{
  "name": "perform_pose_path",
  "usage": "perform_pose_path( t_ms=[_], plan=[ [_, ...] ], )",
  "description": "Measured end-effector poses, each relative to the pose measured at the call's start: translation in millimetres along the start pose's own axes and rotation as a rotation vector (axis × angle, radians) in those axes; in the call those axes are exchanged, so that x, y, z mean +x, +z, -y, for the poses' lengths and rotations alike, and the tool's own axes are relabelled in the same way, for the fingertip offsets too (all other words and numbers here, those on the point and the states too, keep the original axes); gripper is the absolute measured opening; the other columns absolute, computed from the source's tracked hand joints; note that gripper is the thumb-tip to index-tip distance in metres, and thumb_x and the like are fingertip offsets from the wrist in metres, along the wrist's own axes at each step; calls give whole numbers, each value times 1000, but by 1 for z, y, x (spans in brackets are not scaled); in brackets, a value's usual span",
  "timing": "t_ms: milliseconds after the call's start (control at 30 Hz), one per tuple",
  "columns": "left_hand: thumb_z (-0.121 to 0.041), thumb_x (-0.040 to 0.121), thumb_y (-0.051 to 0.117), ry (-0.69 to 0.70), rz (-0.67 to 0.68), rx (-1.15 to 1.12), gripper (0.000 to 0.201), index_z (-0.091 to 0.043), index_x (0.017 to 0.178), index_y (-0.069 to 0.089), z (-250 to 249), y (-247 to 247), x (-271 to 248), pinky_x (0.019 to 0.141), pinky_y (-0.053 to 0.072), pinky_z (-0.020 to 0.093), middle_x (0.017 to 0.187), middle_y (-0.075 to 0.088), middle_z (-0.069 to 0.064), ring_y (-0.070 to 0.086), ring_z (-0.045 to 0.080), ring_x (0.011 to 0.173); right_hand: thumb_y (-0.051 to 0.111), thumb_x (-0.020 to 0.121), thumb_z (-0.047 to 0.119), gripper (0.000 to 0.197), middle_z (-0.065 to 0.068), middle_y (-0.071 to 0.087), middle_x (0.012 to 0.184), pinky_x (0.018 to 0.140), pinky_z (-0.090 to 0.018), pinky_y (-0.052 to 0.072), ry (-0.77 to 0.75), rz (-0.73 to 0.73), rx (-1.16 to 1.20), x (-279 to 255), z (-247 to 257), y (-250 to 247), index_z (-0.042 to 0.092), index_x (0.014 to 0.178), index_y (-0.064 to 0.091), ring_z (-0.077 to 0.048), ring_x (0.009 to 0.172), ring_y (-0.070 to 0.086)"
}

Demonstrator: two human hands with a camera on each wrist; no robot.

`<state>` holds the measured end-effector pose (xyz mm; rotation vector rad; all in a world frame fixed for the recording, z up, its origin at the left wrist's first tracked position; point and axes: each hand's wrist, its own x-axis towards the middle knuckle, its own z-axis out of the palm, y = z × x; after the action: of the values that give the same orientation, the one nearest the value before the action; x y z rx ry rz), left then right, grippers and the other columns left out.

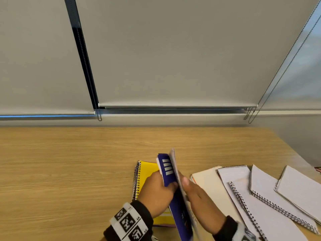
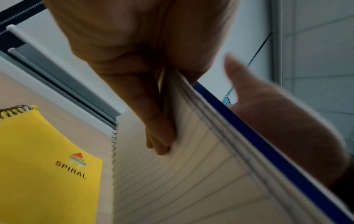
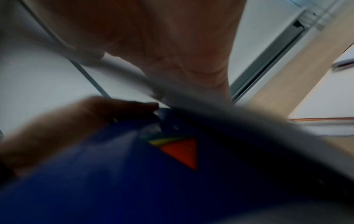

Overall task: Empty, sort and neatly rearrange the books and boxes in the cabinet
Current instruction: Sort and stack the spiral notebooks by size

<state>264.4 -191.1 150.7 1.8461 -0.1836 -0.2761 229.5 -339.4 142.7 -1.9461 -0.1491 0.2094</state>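
Left hand (image 1: 157, 193) and right hand (image 1: 196, 193) both grip the blue notebook (image 1: 169, 173), held on edge above the wooden table (image 1: 69, 162). Step in hand, as judged: sorting. Next: lay it flat, aligned on the yellow notebook (image 1: 147, 173) at left, which is labelled "SPIRAL". White notebooks (image 1: 271, 193) lie right.

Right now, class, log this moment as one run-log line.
left hand: grips blue notebook | right hand: holds its pages | yellow spiral notebook: flat on table | white notebooks: spread at right
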Motion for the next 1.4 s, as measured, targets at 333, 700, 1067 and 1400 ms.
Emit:
perform_pose_path(
  t_ms=[333, 700, 1067, 1400],
  plan=[
    [-18, 65, 86, 45, 110, -651, 44, -10, 106, 73, -10, -83, 4, 76, 59, 34, 112, 71, 16, 71, 27, 95, 61, 90, 7, 31, -3, 75, 97, 60, -34, 60, 41, -448, 195, 2, 22, -108, 27, 113, 57, -20, 80, 74],
    [-6, 89, 56, 12, -177, -957, 36, -6, 125, 58, -12, -41, 22, 87, 57, 43, 119, 68, 16, 68, 29, 103, 69, 60, 77, 89, -14, 65, 126, 83, -46, 57, 167, 139, 955, 15, 32, -32, 15, 125, 66, -31, 110, 66],
    [-40, 86, 62, -85, -203, -362, 39, -29, 122, 54, 12, -58, 21, 83, 54, 39, 110, 70, -6, 66, 17, 104, 54, 85, 8, 23, -2, 75, 96, 65, -28, 59, -208, -433, 677, 49, 36, -41, 15, 106, 62, -14, 79, 71],
    [-36, 97, 51, 246, 70, 5, 29, -35, 126, 52, 15, -71, 18, 93, 53, 36, 118, 67, -14, 64, 3, 107, 55, 96, 2, 22, 2, 71, 96, 75, -26, 54, -345, -153, -79, 85, 60, -66, 19, 105, 65, -14, 87, 67]
  ],
)
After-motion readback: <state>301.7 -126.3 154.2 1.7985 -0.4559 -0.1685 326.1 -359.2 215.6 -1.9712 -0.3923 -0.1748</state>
